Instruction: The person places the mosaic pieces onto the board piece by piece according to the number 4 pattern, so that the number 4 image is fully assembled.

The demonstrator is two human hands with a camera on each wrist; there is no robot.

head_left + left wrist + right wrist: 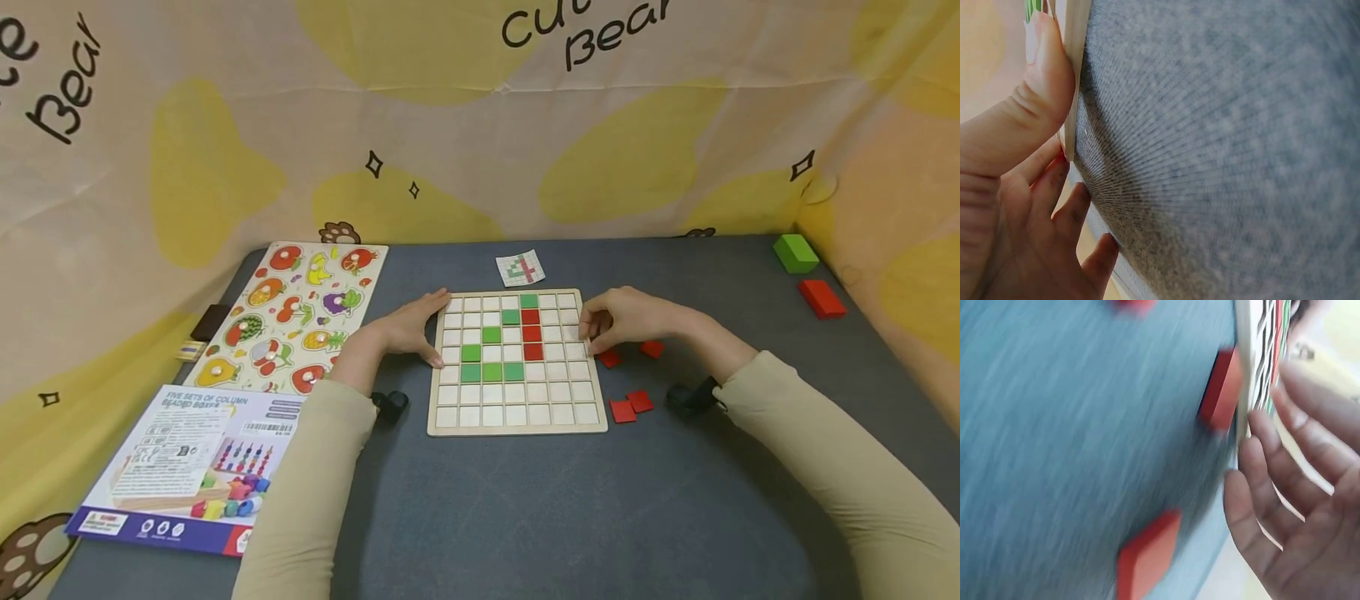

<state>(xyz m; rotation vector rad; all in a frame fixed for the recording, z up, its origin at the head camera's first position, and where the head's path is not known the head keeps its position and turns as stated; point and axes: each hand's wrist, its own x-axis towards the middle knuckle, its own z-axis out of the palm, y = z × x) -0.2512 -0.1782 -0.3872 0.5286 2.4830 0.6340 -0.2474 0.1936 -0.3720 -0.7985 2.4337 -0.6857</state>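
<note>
A square wooden grid board (501,417) with pale cells lies on the table in the head view. Green tiles (491,335) form a diagonal and a short row on it, and red tiles (532,333) stand in a column. My left hand (405,327) rests at the board's left side, thumb on the rim and fingers spread toward the far corner. At the right edge is my right hand (626,318), its fingers loosely bent, fingertips right at the rim. No tile shows in its fingers (1254,462) in the right wrist view. Loose red tiles (622,411) lie beside the board, near that hand.
A small pattern card (521,268) with a green and red figure lies behind the board. To the left are a fruit-picture sheet (288,317) and a flat printed box (187,471). A green block (796,253) and a red block (822,298) sit far right.
</note>
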